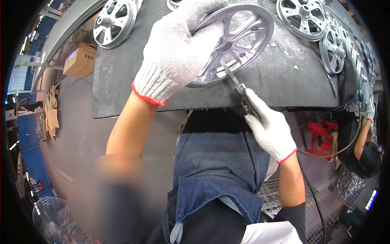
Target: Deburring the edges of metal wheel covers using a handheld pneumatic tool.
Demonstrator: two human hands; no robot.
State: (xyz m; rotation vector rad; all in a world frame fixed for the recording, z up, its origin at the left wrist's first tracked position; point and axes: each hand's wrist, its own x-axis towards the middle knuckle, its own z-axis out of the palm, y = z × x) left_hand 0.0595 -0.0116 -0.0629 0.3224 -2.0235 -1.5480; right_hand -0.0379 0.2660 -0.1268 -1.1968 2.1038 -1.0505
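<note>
My left hand [178, 53], in a white knit glove with a red cuff, grips a silver spoked metal wheel [260, 28] by its near left side. The wheel is tilted above the dark tabletop, and my glove hides part of its rim and spokes. In my right hand [270, 132], gloved the same way, is a dark-handled file-like tool [248, 99]. Its narrow metal blade points up and left, with the tip at the wheel's lower spokes. Whether the tip touches the metal, I cannot tell.
Similar wheels stand on the dark table [118, 93], one at the far left [115, 24] and several along the right [302, 18]. A cardboard box [81, 60] is left of the table. At right are a red stool [321, 138], a dark hose [313, 191] and another person [363, 156].
</note>
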